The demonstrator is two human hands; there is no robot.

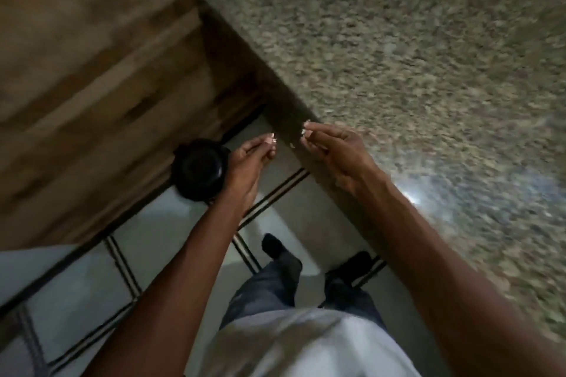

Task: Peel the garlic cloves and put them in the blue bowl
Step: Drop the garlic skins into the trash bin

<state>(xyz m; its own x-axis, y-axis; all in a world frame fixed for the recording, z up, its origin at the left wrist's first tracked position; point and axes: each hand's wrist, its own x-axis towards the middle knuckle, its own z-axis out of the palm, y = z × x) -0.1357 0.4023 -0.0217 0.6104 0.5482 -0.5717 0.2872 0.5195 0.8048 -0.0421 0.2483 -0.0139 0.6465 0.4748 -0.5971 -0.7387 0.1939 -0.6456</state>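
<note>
The small pale scrap of garlic (273, 140), skin or clove, the blur would not let me say, sat pinched at the fingertips of the left hand (251, 162). A second pale bit (306, 131) was nipped the same way in the fingertips of the right hand (340, 153). The two hands were held apart over the edge of the speckled granite countertop (398, 55), the left one out above the floor, the right one just over the stone's rim. A flake or two (291, 144) seemed to hang between them.

Below the left hand stood a round black bin (200, 170) on the pale tiled floor with dark double lines (92, 269), against a wooden cabinet front (92, 101). The person's grey trousers and dark socks showed beneath.

I judged this to be shedding of peel. To do it well, I thought, the fingers should rub the papery skin loose right over the bin's mouth so nothing drifts onto the tiles, while keeping firm hold of any bare clove. No blue bowl was in sight.
</note>
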